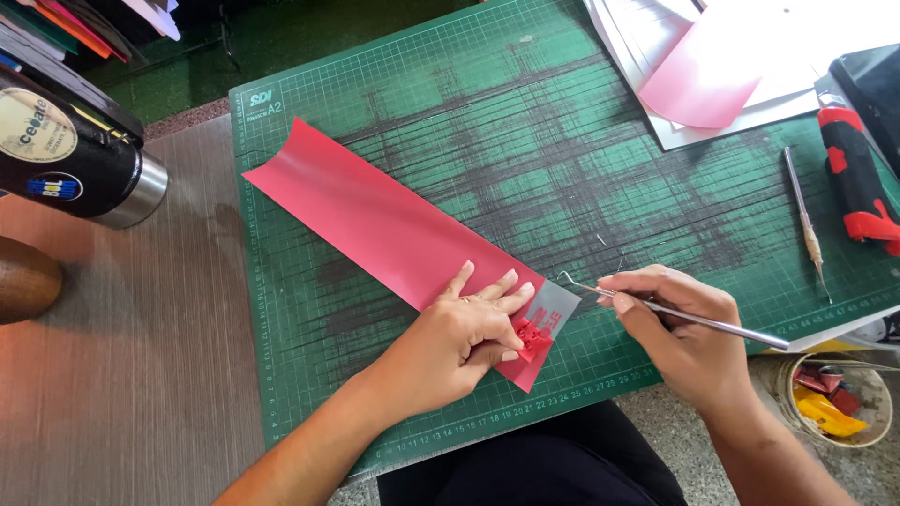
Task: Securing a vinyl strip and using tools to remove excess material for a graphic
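On the green cutting mat [562, 141], left hand [459, 342] presses flat on the red vinyl strip [375, 220] — fingers spread, gripping nothing — right hand [680, 323] just beside it, fingers pinched round a metal weeding hook [684, 316].

Bright, even daylight, strongest toward 1 o'clock, with white paper sheets [750, 37] blown out by glare. Soft shadows thrown toward 7 o'clock under the hands [469, 337]. Sharp focus across the green cutting mat [525, 131]; slight wide-angle bending at the edges.
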